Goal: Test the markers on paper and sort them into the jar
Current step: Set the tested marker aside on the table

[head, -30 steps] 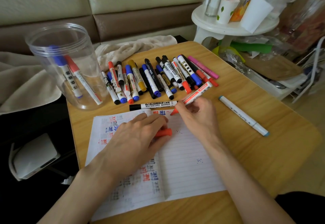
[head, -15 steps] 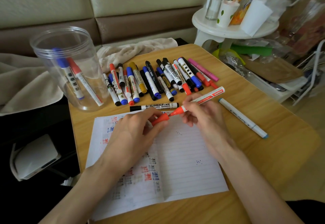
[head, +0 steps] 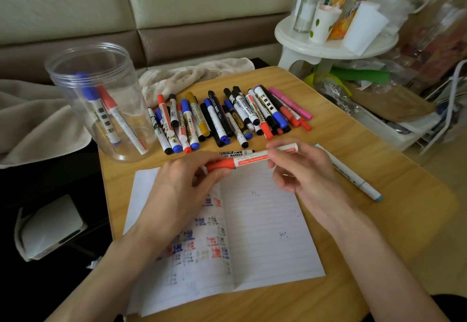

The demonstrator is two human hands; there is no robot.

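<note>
A: Paper point(head: 265, 233) centre-stage, jar point(head: 101, 99) beyond its far-left corner. Which step?
B: Capping, seemingly. Over the paper's far edge, left hand point(head: 182, 187) grips the red marker point(head: 252, 160) at its cap end, and right hand point(head: 303, 172) pinches the barrel. Next: one-handed lift into the jar.

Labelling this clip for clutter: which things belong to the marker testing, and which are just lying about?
Job: red marker, held by left hand and right hand; paper; jar; marker pile.
Lying about: cloth; stool; cup.
</note>
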